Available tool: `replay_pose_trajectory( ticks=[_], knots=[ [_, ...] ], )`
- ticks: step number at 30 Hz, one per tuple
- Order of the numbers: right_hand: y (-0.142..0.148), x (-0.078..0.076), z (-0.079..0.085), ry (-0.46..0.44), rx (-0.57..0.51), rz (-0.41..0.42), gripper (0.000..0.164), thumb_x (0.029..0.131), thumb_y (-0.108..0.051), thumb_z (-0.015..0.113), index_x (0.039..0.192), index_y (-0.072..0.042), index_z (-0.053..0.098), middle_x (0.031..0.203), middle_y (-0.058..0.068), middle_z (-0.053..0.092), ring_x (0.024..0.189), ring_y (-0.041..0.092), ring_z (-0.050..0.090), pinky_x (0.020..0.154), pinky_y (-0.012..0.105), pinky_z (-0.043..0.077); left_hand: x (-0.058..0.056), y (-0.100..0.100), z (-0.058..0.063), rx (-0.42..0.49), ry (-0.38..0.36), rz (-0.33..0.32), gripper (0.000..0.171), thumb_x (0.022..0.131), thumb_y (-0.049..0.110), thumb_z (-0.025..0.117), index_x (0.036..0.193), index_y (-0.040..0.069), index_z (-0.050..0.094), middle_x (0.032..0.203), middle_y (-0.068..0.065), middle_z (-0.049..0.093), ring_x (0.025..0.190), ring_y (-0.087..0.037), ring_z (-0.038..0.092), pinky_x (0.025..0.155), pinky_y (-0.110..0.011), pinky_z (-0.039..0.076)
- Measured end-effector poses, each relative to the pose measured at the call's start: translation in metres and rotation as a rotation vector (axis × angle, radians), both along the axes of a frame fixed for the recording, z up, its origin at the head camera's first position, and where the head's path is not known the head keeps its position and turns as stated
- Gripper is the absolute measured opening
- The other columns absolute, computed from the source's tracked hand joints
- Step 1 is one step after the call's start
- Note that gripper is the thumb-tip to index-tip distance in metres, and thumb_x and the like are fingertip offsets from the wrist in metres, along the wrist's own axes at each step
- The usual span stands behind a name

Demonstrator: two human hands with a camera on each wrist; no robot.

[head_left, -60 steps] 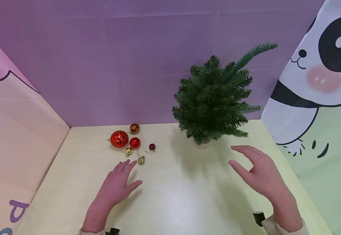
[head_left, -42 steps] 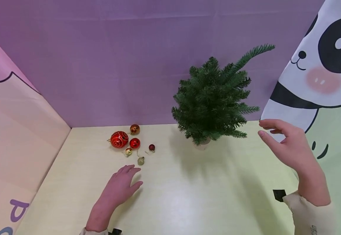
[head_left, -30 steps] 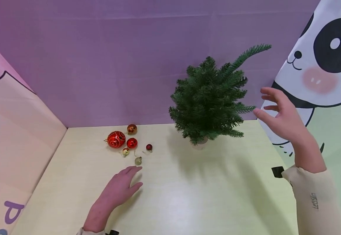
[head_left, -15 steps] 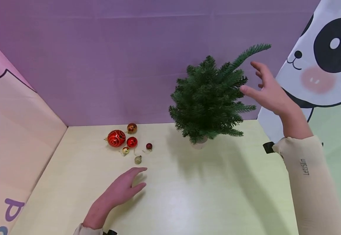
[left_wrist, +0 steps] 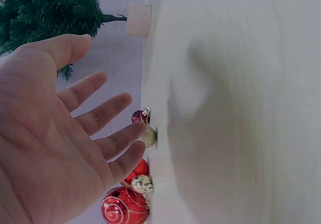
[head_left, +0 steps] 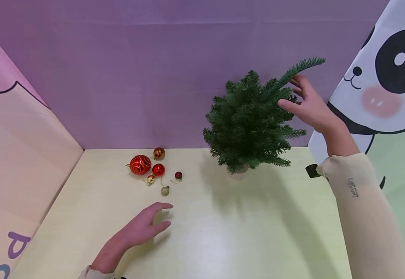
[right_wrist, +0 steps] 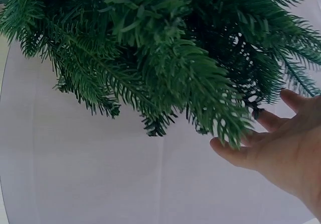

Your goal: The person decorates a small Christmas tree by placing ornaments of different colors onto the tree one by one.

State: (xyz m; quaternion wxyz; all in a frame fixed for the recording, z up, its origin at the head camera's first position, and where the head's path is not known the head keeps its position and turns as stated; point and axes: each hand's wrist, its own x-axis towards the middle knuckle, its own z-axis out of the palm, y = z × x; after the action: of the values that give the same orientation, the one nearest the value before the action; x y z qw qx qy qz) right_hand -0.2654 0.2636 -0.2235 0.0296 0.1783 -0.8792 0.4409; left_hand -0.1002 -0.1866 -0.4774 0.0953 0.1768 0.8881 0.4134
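A small artificial Christmas tree point(head_left: 248, 124) stands at the back right, one long branch point(head_left: 305, 66) sticking out to the upper right. My right hand point(head_left: 312, 108) reaches to the tree's upper right side, fingers extended and spread. In the right wrist view, the thumb and fingertips are at the needle tips of a branch point(right_wrist: 200, 73); firm contact cannot be told. My left hand point(head_left: 141, 228) hovers low over the table with fingers apart, holding nothing. Nearest to it is a glittery gold bauble point(head_left: 165, 190). A dark red bauble point(head_left: 178, 175) lies just beyond.
On the table point(head_left: 202, 232), more baubles lie at the back left: a large red swirled one point(head_left: 141, 165), a shiny red one point(head_left: 158, 169), a small gold one point(head_left: 150, 179) and an orange-brown one point(head_left: 159, 153). A purple cloth wall point(head_left: 146, 77) rises behind.
My right hand has risen from over the table's right side, then moved left to the tree's upper right branches. The left hand has shifted only slightly. Tree and baubles stay in place.
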Motion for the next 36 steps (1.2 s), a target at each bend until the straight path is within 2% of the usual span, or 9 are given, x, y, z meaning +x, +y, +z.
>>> replay_pose_trajectory(
  ticks=[5, 9, 14, 18, 28, 36],
  knots=[
    [-0.008, -0.006, 0.001, -0.041, 0.044, -0.057, 0.094, 0.093, -0.042, 0.060, 0.156, -0.020, -0.006, 0.162, 0.005, 0.002, 0.147, 0.030, 0.005, 0.110, 0.061, 0.015, 0.000, -0.003, -0.004, 0.002, 0.002, 0.005, 0.048, 0.093, 0.024, 0.067, 0.137, 0.012, 0.051, 0.136, 0.001, 0.053, 0.128, -0.026, 0.046, 0.103, -0.051, 0.037],
    [-0.016, -0.011, 0.002, -0.076, 0.076, -0.080, 0.099, 0.092, -0.049, 0.060, 0.155, -0.019, -0.011, 0.162, 0.008, 0.000, 0.146, 0.032, 0.002, 0.110, 0.062, 0.014, -0.001, -0.006, -0.008, 0.031, 0.011, -0.021, 0.050, 0.094, 0.023, 0.066, 0.139, 0.012, 0.049, 0.137, -0.003, 0.053, 0.125, -0.031, 0.049, 0.099, -0.053, 0.040],
    [-0.019, -0.014, 0.002, -0.120, 0.087, -0.073, 0.096, 0.094, -0.056, 0.050, 0.155, -0.016, -0.012, 0.161, 0.012, -0.002, 0.145, 0.036, 0.004, 0.110, 0.062, 0.014, -0.005, -0.012, -0.009, 0.070, 0.039, -0.035, 0.049, 0.095, 0.024, 0.064, 0.139, 0.008, 0.049, 0.136, -0.009, 0.053, 0.120, -0.036, 0.051, 0.094, -0.055, 0.042],
    [-0.018, -0.013, 0.002, -0.166, 0.101, -0.081, 0.095, 0.094, -0.062, 0.043, 0.155, -0.015, -0.012, 0.161, 0.010, -0.009, 0.146, 0.035, -0.001, 0.110, 0.063, 0.011, -0.009, -0.020, -0.008, 0.076, 0.059, -0.004, 0.048, 0.094, 0.022, 0.065, 0.137, 0.007, 0.050, 0.135, -0.006, 0.053, 0.121, -0.036, 0.049, 0.094, -0.054, 0.041],
    [-0.017, -0.015, 0.002, -0.147, 0.200, -0.068, 0.095, 0.093, -0.064, 0.042, 0.156, -0.014, -0.009, 0.161, 0.014, -0.004, 0.144, 0.040, 0.008, 0.108, 0.065, 0.016, -0.021, -0.044, 0.000, 0.051, 0.097, 0.032, 0.048, 0.094, 0.016, 0.066, 0.137, 0.004, 0.049, 0.135, -0.014, 0.053, 0.120, -0.040, 0.050, 0.092, -0.055, 0.043],
    [-0.016, -0.015, 0.004, -0.153, 0.214, -0.066, 0.095, 0.093, -0.065, 0.042, 0.155, -0.014, -0.010, 0.161, 0.015, -0.003, 0.145, 0.039, 0.007, 0.109, 0.064, 0.015, -0.031, -0.055, 0.006, 0.036, 0.071, 0.043, 0.047, 0.095, 0.016, 0.065, 0.138, 0.006, 0.048, 0.136, -0.019, 0.051, 0.119, -0.042, 0.051, 0.092, -0.056, 0.044]
  ],
)
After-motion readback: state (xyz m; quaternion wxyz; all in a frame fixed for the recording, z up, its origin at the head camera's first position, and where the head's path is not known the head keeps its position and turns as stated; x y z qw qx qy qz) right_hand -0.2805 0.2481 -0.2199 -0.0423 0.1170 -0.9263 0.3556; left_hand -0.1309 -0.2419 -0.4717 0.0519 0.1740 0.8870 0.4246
